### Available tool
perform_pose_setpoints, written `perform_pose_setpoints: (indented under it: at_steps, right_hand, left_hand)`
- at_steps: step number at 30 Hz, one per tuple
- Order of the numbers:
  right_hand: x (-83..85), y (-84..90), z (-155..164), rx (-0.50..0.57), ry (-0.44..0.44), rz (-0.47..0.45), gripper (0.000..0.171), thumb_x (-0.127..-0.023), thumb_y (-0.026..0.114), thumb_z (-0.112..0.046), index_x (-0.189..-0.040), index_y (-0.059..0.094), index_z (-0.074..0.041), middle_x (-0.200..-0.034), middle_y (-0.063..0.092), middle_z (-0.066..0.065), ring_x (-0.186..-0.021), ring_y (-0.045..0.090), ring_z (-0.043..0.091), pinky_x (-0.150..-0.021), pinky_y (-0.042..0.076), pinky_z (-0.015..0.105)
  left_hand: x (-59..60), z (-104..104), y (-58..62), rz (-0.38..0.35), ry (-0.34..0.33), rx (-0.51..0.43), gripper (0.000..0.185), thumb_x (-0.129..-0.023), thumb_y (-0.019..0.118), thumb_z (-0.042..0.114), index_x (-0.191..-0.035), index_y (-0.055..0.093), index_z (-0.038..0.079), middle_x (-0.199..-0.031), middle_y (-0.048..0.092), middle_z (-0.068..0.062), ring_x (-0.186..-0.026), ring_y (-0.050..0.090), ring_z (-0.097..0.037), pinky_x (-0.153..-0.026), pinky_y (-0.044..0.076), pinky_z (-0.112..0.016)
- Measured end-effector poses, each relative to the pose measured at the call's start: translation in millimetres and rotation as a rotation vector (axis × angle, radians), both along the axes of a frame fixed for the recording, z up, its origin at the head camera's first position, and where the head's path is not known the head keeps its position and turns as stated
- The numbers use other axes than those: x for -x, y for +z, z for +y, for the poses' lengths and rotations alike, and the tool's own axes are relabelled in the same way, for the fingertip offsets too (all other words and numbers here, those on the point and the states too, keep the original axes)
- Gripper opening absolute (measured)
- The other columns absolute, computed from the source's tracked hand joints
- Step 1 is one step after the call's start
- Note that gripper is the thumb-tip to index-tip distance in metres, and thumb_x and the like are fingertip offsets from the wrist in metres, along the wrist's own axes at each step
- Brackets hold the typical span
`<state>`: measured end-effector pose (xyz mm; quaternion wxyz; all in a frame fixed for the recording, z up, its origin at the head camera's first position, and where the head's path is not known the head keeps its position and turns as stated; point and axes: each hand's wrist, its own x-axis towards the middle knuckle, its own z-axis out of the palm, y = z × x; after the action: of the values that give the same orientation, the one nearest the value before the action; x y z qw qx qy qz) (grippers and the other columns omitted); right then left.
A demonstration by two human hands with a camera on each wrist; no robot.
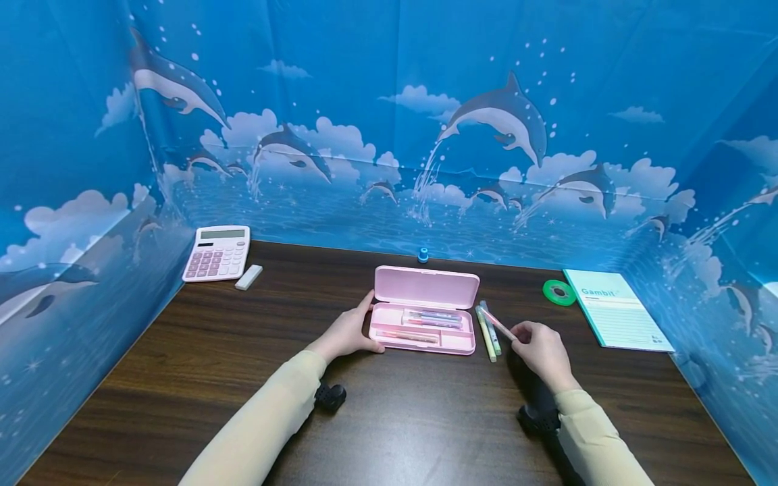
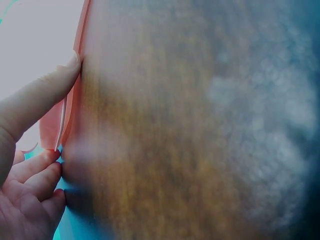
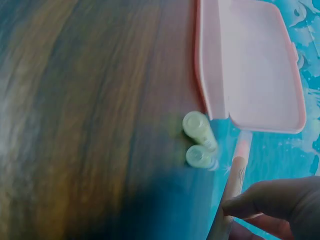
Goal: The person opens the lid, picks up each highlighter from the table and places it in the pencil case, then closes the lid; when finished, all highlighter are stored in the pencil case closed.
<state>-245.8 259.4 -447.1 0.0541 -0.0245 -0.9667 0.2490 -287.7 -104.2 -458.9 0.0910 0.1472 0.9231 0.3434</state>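
Note:
A pink pencil case (image 1: 452, 343) lies with its lid (image 1: 425, 287) raised, and several pens (image 1: 433, 318) are inside. My left hand (image 1: 348, 332) grips the case's left end, thumb at the front corner and fingers at the back; the left wrist view shows the thumb (image 2: 45, 97) against its edge. Between thumb and fingers, my right hand (image 1: 543, 351) pinches a pink highlighter (image 1: 498, 321) by its near end. It tilts over two highlighters, one yellow (image 1: 486, 335) and one greenish (image 1: 494, 337), lying beside the case's right end. Their round ends show in the right wrist view.
At the back left are a calculator (image 1: 216, 254) and a white eraser-like block (image 1: 248, 277). Behind the case stands a small blue object (image 1: 423, 255). A green tape roll (image 1: 558, 293) and a notepad (image 1: 620, 312) lie on the right. Dolphin-print sheeting (image 1: 365, 81) borders the dark table.

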Motion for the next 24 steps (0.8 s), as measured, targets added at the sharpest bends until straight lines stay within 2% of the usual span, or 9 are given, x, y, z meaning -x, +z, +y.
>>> perform_pose_setpoints:
  at_steps: [9,19,24]
  right_hand:
    - [0.5,5.5,-16,0.005,0.050,0.051,0.013,-0.080,0.071,-0.007,-0.093,0.072,-0.004,-0.085,0.066,0.010,-0.072,0.053,0.022,-0.070,0.049,0.043]
    - [1.4,11.0,-46,0.012,0.130,0.085,0.013,-0.077,0.074,-0.004,-0.090,0.072,-0.005,-0.080,0.060,0.007,-0.069,0.050,0.019,-0.060,0.046,0.033]
    - [3.2,8.1,-63,0.019,0.189,0.095,0.010,-0.077,0.075,-0.006,-0.087,0.073,-0.007,-0.077,0.059,0.004,-0.068,0.049,0.017,-0.061,0.045,0.030]
  left_hand:
    - [1.2,-1,-2.6,0.005,-0.006,-0.005,0.119,-0.066,0.088,0.029,-0.153,0.009,0.005,-0.145,0.043,-0.014,-0.132,0.042,-0.029,-0.107,0.033,-0.046]
    - [1.1,-1,-3.2,0.000,-0.003,-0.010,0.119,-0.067,0.087,0.028,-0.153,0.008,0.005,-0.145,0.043,-0.013,-0.132,0.042,-0.028,-0.108,0.033,-0.045]
    - [0.8,-1,-3.7,0.006,0.000,-0.005,0.119,-0.066,0.088,0.028,-0.153,0.009,0.006,-0.144,0.044,-0.013,-0.132,0.042,-0.028,-0.108,0.033,-0.045]
